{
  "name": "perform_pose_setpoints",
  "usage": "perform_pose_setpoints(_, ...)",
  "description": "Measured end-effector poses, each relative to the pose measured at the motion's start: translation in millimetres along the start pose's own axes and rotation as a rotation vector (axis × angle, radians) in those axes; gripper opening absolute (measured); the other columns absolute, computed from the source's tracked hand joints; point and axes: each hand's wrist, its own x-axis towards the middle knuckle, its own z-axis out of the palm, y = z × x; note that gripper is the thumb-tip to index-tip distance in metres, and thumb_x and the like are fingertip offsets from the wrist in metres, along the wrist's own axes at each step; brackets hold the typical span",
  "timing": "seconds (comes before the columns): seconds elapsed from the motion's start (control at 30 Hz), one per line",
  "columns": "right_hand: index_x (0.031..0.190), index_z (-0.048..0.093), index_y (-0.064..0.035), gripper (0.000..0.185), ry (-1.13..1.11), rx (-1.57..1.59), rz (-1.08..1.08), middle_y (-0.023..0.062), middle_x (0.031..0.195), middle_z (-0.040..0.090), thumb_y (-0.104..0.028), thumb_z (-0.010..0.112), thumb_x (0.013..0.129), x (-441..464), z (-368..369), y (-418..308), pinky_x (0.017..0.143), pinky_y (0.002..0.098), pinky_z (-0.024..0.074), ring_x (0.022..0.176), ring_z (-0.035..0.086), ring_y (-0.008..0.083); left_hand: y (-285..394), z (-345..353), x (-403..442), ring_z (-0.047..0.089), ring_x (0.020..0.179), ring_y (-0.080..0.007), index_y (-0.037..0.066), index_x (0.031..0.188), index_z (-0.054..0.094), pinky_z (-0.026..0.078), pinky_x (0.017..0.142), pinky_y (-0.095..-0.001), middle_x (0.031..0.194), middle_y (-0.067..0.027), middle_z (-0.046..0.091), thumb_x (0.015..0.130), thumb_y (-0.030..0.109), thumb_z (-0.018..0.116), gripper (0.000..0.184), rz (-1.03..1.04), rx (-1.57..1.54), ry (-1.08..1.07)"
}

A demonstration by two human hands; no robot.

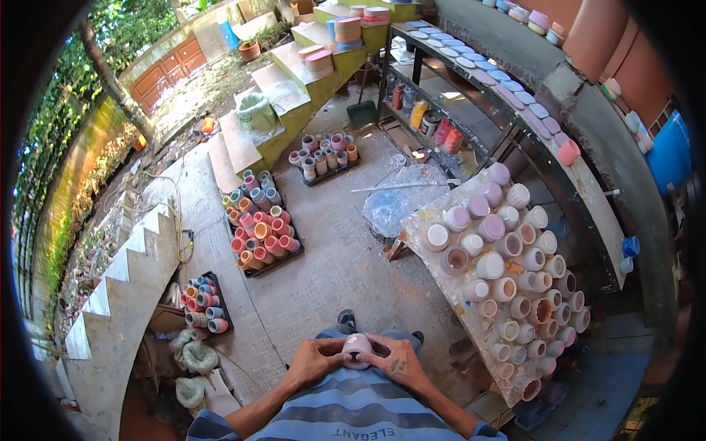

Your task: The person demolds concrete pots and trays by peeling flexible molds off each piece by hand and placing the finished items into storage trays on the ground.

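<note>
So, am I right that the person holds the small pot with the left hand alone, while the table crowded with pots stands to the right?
Not quite: the head view shows the small pot held between the left hand and the right hand, not by one alone. The table crowded with pots does stand to the right.

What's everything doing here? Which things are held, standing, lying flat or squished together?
Small pot: held between both hands
Left hand: closed on the pot's left side
Right hand: closed on its right side
Right-side pots: crowded together
Tray pots: packed closely
Flat discs: lying in rows
Green dustpan: standing, handle up
</note>
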Motion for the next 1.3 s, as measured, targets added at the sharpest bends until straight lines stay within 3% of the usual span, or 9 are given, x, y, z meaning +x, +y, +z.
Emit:
perform_pose_setpoints(0.17, 0.126, 0.063, 0.0022, 0.059, 0.003, -0.098, -0.031, 0.0238, 0.115, 0.068, -0.034, 0.078, 0.081, 10, 21, -15, 0.094, 0.0342, 0.0512, 0.105, 0.069, 0.0316, -13, -19, -6, 0.068, 0.106, -0.0246, -0.003, 0.136, 0.055, 0.053, 0.094, -0.0346, 0.114, -0.0174, 0.071, 0.085, 0.019, 0.078, 0.06, 0.094, 0.186, 0.066)
perform_pose_setpoints(0.33, 0.13, 0.06, 0.001, 0.054, -0.165, -0.254, -0.207, 0.0233, 0.123, 0.065, -0.025, 0.072, 0.085, 18, 30, -36, 0.097, 0.0374, 0.0503, 0.112, 0.065, 0.0369, 17, -49, -13, 0.065, 0.105, -0.0345, 0.002, 0.153, 0.029, 0.054, 0.092, -0.0383, 0.142, -0.026, 0.043, 0.083, 0.039, 0.078, 0.093, 0.184, 0.648, -0.165)
perform_pose_setpoints(0.47, 0.131, 0.059, -0.0002, 0.052, -0.18, -0.309, -0.331, 0.0219, 0.125, 0.064, -0.021, 0.071, 0.085, 23, 37, -42, 0.097, 0.0389, 0.0504, 0.113, 0.063, 0.0381, 0, -70, 5, 0.06, 0.113, -0.0379, 0.0, 0.151, 0.031, 0.049, 0.099, -0.0404, 0.15, -0.0268, 0.03, 0.084, 0.043, 0.077, 0.092, 0.2, 0.565, -0.342)
perform_pose_setpoints(0.53, 0.131, 0.06, -0.001, 0.051, -0.169, -0.309, -0.402, 0.0207, 0.126, 0.064, -0.02, 0.071, 0.085, 22, 43, -42, 0.098, 0.0387, 0.0502, 0.114, 0.063, 0.0367, -7, -77, 9, 0.054, 0.122, -0.0389, -0.002, 0.15, 0.033, 0.043, 0.107, -0.0421, 0.148, -0.0268, 0.037, 0.083, 0.044, 0.076, 0.092, 0.585, 0.724, -0.264)
perform_pose_setpoints(0.83, 0.145, 0.041, 0.0018, 0.08, -0.089, -0.01, -0.127, 0.0263, 0.137, 0.055, -0.03, 0.079, 0.081, 21, 63, -35, 0.104, 0.0403, 0.0467, 0.123, 0.058, 0.0357, -17, -80, -7, 0.044, 0.137, -0.0351, -0.003, 0.149, 0.035, 0.036, 0.114, -0.04, 0.151, -0.0243, 0.04, 0.087, 0.034, 0.075, 0.083, 0.473, 0.512, -0.297)
perform_pose_setpoints(0.97, 0.154, 0.029, -0.0031, 0.089, -0.158, -0.293, -0.33, 0.0249, 0.148, 0.045, -0.032, 0.077, 0.084, 43, 77, 15, 0.107, 0.0364, 0.0427, 0.134, 0.049, 0.0316, -8, -72, -26, 0.056, 0.125, -0.0326, 0.002, 0.15, 0.038, 0.044, 0.105, -0.0386, 0.14, -0.0231, 0.053, 0.086, 0.026, 0.077, 0.078, 0.315, 0.422, -0.116)
perform_pose_setpoints(1.03, 0.152, 0.034, -0.0019, 0.083, -0.28, -0.137, -0.106, 0.0244, 0.143, 0.051, -0.03, 0.076, 0.086, 36, 66, -25, 0.107, 0.0361, 0.0427, 0.131, 0.053, 0.0316, -5, -68, -29, 0.062, 0.117, -0.0288, 0.004, 0.149, 0.041, 0.047, 0.1, -0.0366, 0.133, -0.0216, 0.061, 0.085, 0.022, 0.077, 0.076, 0.226, 0.346, -0.053)
perform_pose_setpoints(1.1, 0.144, 0.046, 0.001, 0.07, -0.182, -0.034, -0.072, 0.0249, 0.129, 0.062, -0.028, 0.075, 0.087, 38, 67, -29, 0.1, 0.0352, 0.0481, 0.118, 0.063, 0.0308, -8, -63, -29, 0.066, 0.098, -0.0178, 0.006, 0.145, 0.049, 0.051, 0.087, -0.0309, 0.11, -0.0154, 0.072, 0.087, 0.015, 0.076, 0.065, 0.162, 0.202, 0.095)
perform_pose_setpoints(1.3, 0.125, 0.061, 0.0039, 0.049, 0.113, -0.117, -0.179, 0.0233, 0.103, 0.072, -0.024, 0.075, 0.087, 71, 80, -22, 0.083, 0.036, 0.0564, 0.096, 0.073, 0.0296, -54, -61, 44, 0.064, 0.087, -0.0115, 0.001, 0.135, 0.059, 0.052, 0.078, -0.0278, 0.101, -0.0115, 0.073, 0.088, 0.006, 0.072, 0.049, 0.316, -0.017, 0.266)
